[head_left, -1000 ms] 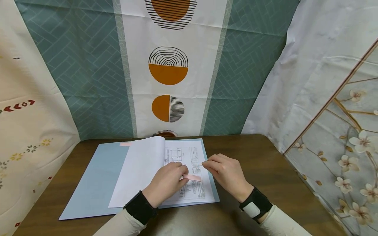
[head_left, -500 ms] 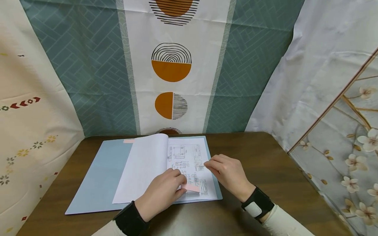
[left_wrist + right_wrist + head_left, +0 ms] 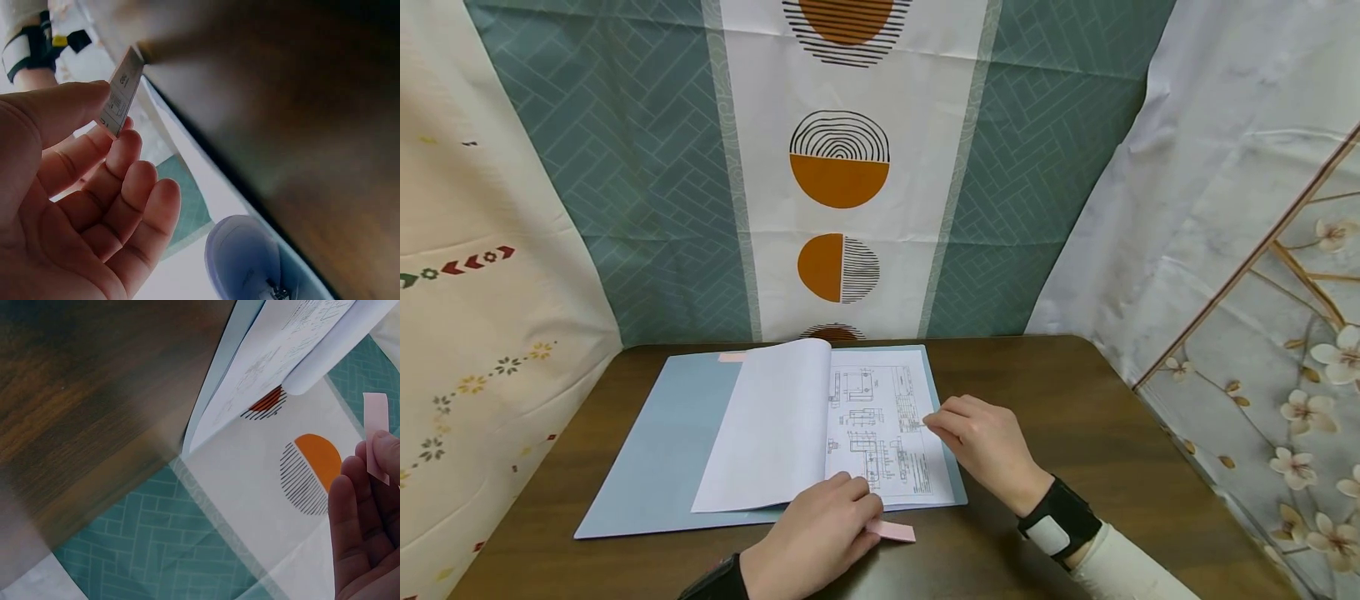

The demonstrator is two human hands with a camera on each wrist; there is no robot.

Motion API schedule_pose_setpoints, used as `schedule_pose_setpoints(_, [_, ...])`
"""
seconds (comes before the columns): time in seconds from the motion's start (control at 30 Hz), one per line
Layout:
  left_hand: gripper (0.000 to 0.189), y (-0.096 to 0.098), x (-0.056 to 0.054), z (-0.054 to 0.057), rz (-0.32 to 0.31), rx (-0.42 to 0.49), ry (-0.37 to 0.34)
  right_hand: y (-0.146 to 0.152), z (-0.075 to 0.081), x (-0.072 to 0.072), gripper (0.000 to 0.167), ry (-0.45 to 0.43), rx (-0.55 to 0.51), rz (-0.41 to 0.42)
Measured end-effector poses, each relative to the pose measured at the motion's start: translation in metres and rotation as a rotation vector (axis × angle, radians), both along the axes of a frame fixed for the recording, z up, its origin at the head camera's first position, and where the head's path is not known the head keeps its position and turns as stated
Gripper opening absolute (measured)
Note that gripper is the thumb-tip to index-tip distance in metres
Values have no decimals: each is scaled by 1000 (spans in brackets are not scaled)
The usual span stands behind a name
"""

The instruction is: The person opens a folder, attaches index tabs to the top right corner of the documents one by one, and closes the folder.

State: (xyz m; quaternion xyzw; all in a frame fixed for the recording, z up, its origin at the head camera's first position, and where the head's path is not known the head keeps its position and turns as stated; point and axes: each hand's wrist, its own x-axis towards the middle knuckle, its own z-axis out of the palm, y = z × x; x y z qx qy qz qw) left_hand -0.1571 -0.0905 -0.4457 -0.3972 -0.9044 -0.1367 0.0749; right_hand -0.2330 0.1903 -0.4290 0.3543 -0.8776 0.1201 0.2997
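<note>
My left hand [image 3: 823, 533] pinches a narrow pad of pink sticky notes [image 3: 892, 531] between thumb and fingers, just off the folder's near edge. Printed backing shows on the pad [image 3: 124, 90] in the left wrist view. My right hand [image 3: 983, 446] is at the right edge of an open light-blue folder [image 3: 647, 467], over the drawing sheet [image 3: 880, 425]. Between its thumb and fingertips it holds a single pink sticky note [image 3: 376, 428], seen upright in the right wrist view. White pages [image 3: 767, 442] are turned over to the left, curving at the spine.
A pink sticky note [image 3: 732, 357] lies at the folder's top, by the edge of the turned pages. The folder rests on a dark wooden table [image 3: 1037, 400]. Patterned cloths [image 3: 842, 192] hang behind and on both sides.
My left hand has drawn back towards me with the pad, from over the drawing sheet to past the folder's near edge. My right hand has stayed almost still. The head view has shifted slightly.
</note>
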Motion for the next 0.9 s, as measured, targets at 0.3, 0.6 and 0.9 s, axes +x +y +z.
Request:
schedule_pose_setpoints(0.3, [18, -1, 5, -9, -32, -65, 3, 2, -4, 0, 36, 20, -8, 18])
schedule_pose_setpoints(0.6, [18, 2, 4, -14, -34, -131, -29, 5, -9, 0, 33, 13, 2, 15])
schedule_pose_setpoints(0.9, [22, 2, 0, -6, -38, -159, -48, 6, -13, -1, 33, -5, 4, 14])
